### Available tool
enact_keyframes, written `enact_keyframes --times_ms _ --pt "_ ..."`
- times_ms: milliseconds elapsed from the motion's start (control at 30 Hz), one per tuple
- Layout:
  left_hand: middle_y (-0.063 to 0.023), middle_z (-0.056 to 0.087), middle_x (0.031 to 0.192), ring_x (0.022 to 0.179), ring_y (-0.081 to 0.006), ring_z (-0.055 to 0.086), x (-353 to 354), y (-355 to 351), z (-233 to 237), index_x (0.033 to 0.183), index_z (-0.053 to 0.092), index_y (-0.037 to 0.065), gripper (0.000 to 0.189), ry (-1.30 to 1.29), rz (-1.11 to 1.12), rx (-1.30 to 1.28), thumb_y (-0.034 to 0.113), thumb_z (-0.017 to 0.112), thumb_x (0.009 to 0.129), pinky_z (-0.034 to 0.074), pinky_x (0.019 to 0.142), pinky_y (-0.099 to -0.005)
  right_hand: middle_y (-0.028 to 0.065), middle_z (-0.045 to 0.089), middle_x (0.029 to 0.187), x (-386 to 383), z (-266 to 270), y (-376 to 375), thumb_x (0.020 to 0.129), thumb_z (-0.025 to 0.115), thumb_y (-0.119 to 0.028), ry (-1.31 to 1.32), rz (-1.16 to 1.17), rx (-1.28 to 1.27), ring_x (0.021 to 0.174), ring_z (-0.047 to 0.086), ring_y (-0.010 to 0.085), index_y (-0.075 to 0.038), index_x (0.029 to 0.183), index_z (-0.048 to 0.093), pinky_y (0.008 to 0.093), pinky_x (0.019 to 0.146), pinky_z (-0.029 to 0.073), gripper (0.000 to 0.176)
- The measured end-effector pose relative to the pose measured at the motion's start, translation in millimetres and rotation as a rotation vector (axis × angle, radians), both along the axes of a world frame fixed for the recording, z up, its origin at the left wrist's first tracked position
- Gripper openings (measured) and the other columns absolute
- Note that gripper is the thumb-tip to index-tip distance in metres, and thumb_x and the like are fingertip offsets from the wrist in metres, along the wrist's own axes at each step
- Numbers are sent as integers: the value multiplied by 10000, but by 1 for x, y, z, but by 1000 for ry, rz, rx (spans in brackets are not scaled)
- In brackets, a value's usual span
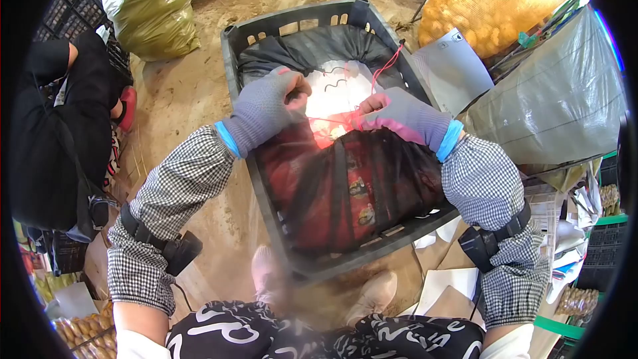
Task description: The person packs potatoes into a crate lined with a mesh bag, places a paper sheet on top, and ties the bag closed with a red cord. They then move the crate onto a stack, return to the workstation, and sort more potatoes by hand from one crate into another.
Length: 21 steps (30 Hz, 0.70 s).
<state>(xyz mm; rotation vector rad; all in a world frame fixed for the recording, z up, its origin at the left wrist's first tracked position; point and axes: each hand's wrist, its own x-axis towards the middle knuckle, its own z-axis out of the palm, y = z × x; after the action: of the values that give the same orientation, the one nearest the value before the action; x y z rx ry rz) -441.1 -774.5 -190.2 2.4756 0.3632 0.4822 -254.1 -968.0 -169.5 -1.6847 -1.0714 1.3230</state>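
A black plastic crate [229,46] sits in front of me, lined with dark thin sheeting [292,53]. Red printed packaging [299,193] shows through its near part. My left hand [269,101], in a grey glove, is closed in a pinch over the crate's middle. Opposite it, my right hand [404,118], in a grey and pink glove, pinches too. A thin reddish string [332,119] appears to run between their fingertips. Behind them lies a brightly lit white patch [339,90] with a dark curly strand. A red cord loop [385,70] rises beside my right hand.
A person in dark clothes [53,139] sits at the left. A full olive plastic bag [146,10] stands at the back left. On the right are an orange net sack [488,3], a grey plastic-wrapped bundle [551,93] and a cardboard sheet [452,70]. White papers [448,286] lie near my feet.
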Motion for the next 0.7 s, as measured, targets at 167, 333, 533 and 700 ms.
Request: enact_keyframes --times_ms 167,333,533,700 --pt "-59 651 891 798 -141 628 -4 -17 12 1011 693 85 216 124 -169 -136 219 705 841 502 709 -271 25 682 884 1 -10 -3 843 686 -59 -2 -85 -50 798 593 76 0 972 689 226 732 474 141" --pt "-36 671 797 735 -111 639 9 -34 10 1084 691 93 290 212 -230 -373 254 724 845 512 727 -276 23 678 870 -5 -5 -4 832 741 -109 37 -86 -73 767 590 66 5 972 688 213 693 471 188" --pt "-112 698 843 772 -228 691 15 -42 14 1076 663 90 299 245 -214 -365 295 688 860 517 704 -336 23 663 854 -6 -9 -7 824 751 -121 -30 -108 -35 768 587 75 4 970 687 218 692 468 204" --pt "-20 635 726 531 -72 533 2 -45 21 1142 615 52 283 268 -16 -632 252 583 945 426 504 -238 36 620 848 -24 0 -14 816 731 -99 -503 -198 326 818 585 100 -13 991 680 244 717 470 201"
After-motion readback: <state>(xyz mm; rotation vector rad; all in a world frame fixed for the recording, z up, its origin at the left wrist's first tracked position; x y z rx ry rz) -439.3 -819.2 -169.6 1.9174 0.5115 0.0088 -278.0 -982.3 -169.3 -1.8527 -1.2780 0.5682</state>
